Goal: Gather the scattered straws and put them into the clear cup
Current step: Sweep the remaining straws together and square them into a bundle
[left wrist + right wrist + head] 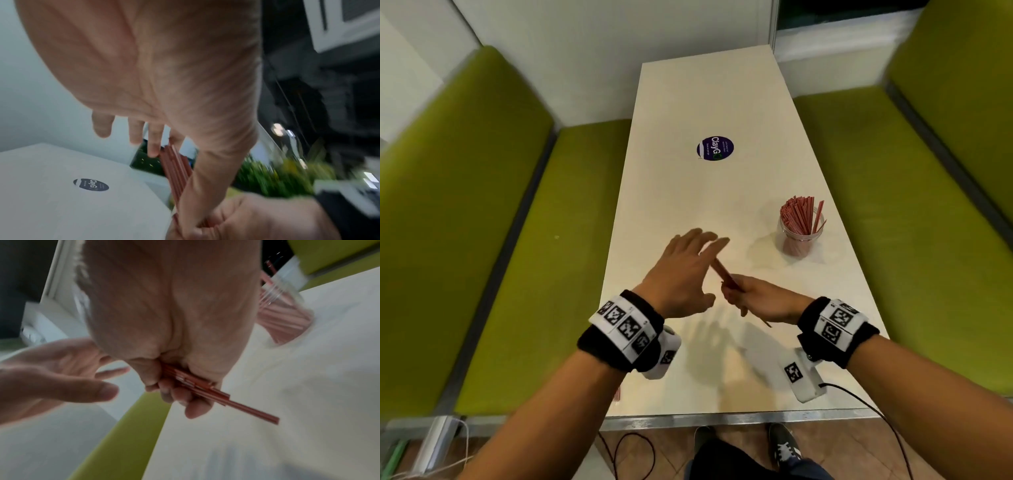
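Note:
My right hand (746, 294) grips a bundle of thin red straws (724, 274) just above the middle of the table. The bundle points away and to the left, and one straw sticks out behind the fist (252, 412). My left hand (688, 270) is open, its straight fingers (154, 146) resting against the bundle's far ends (176, 168). The clear cup (799, 236) stands to the right near the table's edge, packed with several red straws; it also shows in the right wrist view (283, 311). One more red straw (617, 394) lies at the table's near left edge.
The pale table (688, 192) is long and narrow, with a round dark sticker (715, 150) further back. Green benches (524, 274) flank both sides. A black cable (866, 401) runs off the near right corner.

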The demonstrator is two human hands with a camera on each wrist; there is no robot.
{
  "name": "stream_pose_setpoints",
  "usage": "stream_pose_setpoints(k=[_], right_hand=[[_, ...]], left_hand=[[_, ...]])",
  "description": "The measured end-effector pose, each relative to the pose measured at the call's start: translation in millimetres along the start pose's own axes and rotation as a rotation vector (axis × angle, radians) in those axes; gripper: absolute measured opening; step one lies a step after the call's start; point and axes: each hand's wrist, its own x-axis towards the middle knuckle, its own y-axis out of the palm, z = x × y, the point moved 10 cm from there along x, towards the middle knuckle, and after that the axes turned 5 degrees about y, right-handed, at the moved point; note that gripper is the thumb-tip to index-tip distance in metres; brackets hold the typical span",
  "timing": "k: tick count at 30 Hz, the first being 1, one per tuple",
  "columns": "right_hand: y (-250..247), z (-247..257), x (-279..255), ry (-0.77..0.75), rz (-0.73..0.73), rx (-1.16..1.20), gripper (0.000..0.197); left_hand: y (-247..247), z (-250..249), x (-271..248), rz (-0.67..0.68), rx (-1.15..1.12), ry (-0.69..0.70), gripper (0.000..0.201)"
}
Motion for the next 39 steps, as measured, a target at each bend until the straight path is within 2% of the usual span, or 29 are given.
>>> stream_pose_setpoints(k=[1,3,5,6,7,9,11,13,15,17,22,25,29,33,35,39], right_hand=[[-13,5,-6,-0.030,-0.057,0.108,0.017],[-36,12,-20,-0.074,-0.158,0.322,0.013],[-55,16,-30,-0.132,-0.206,0.547,0.017],[-60,20,-34,-0.170,-0.211,0.659,0.017],[-66,25,-38,-0.210,-0.215,0.734,0.016],[-72,38,-43,-0.272,-0.233,0.765,0.018],[-75,50,-48,-0.314,-0.258,0.698,0.021],[-75,55,-50,-0.308,-0.288,0.648,0.022],[-76,53,-51,-0.269,-0.318,0.640,0.018],[-79,50,-53,-0.252,-0.364,0.575,0.015],[-85,45,-58,-0.272,-0.427,0.383,0.018],[-87,42,-62,-0.299,-0.447,0.406,0.011],[-90,45,-70,-0.365,-0.459,0.420,0.020],[-96,41,-72,-0.367,-0.488,0.506,0.008],[-102,39,-72,-0.356,-0.528,0.559,0.018],[-112,34,-73,-0.325,-0.587,0.630,0.036]], left_hand=[[-16,2,-5,-0.116,-0.159,-0.033,0.092],[-37,13,-20,-0.364,-0.480,-0.154,0.075],[-33,24,-30,-0.512,-0.772,-0.313,0.057],[-19,27,-29,-0.502,-0.912,-0.394,0.048],[-1,24,-24,-0.437,-1.040,-0.466,0.039],[45,2,-12,-0.207,-1.325,-0.562,0.028],[81,-31,-3,-0.024,-1.647,-0.623,0.037],[94,-54,8,0.024,-1.921,-0.660,0.045],[93,-64,20,-0.044,-2.117,-0.690,0.035],[89,-66,28,-0.140,-2.184,-0.716,0.027],[96,-64,33,-0.235,-2.144,-0.803,0.028],[102,-59,33,-0.295,-2.198,-0.861,0.034],[104,-63,34,-0.334,-2.216,-0.897,0.032],[104,-72,38,-0.332,-2.202,-0.894,0.026],[103,-78,39,-0.313,-2.192,-0.887,0.023],[100,-92,42,-0.304,-2.205,-0.859,0.029]])
